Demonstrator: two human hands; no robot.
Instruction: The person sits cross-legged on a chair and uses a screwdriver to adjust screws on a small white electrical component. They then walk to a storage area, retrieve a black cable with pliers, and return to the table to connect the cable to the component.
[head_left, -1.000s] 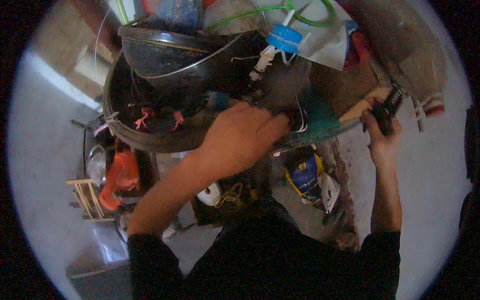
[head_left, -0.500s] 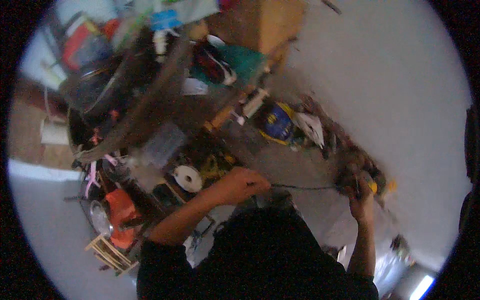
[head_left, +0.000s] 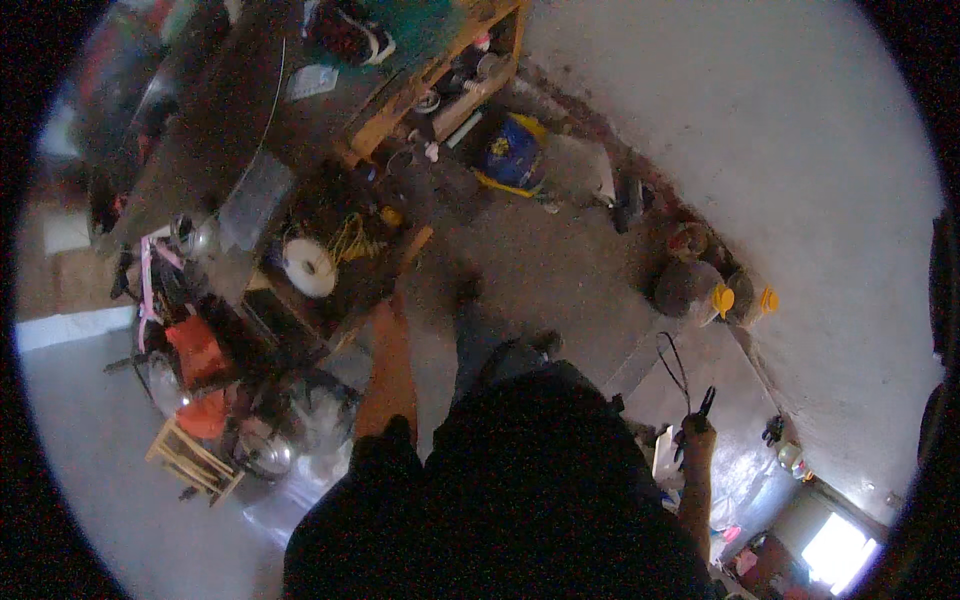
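My right hand [head_left: 697, 437] is at the lower right, closed around a dark cord [head_left: 672, 360]. A thin loop of the cord stands out above the fist, and a short, thicker black piece sticks up beside it. What that piece is I cannot make out. My left hand [head_left: 389, 308] reaches forward to the wooden edge [head_left: 416, 248] of the low table. Its fingers are dim and blurred there, so their grip does not show. Just left of that hand lie a white spool [head_left: 309, 267] and a tangle of yellow cord [head_left: 356, 238].
Two big round containers with yellow caps [head_left: 722, 299] stand by the wall at right. A blue and yellow sack [head_left: 512, 153] lies farther off. Orange cloth [head_left: 200, 348] and a small wooden rack [head_left: 193, 462] are at left. A pale sheet [head_left: 745, 400] covers something beside my right hand.
The cord was stretched between both hands; now only my right hand has it. That hand has come back toward me, away from the containers. My left hand has moved left to the wooden edge.
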